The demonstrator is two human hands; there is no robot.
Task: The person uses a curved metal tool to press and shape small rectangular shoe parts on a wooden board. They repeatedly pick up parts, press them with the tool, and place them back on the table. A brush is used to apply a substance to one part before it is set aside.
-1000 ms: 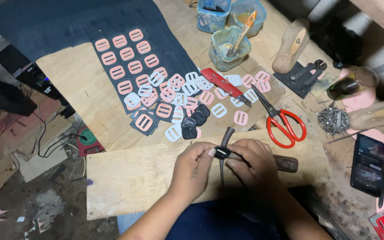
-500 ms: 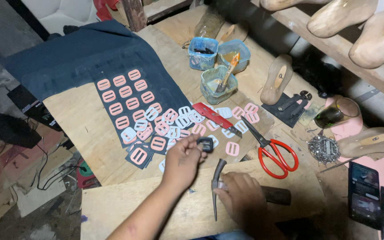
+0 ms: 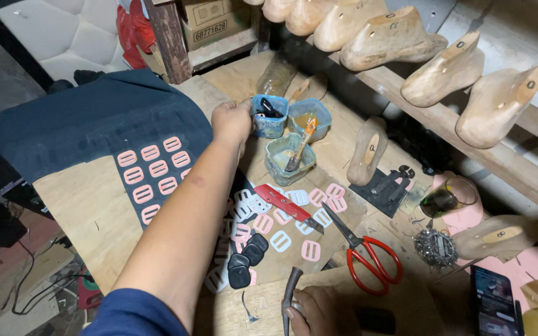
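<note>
Left hand at blue tub, right hand gripping hammer

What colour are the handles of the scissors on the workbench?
Red. The scissors lie open beside the buckle pieces, seen clearly in the head view.

Just beyond the left hand, a blue plastic tub holds black pieces; beside it a second blue tub holds amber liquid, and a pale green tub holds a brush with an orange handle. Under the left forearm, pink slotted buckles lie in rows on a dark navy sheet. Between the two hands lie white buckles, further pink ones, black buckles and a red-handled cutter. Just right of the right hand, which holds a dark grey tool, lie scissors with red handles. The sleeve is dark blue. Pale tan wooden shoe lasts line the far shelf.
</note>
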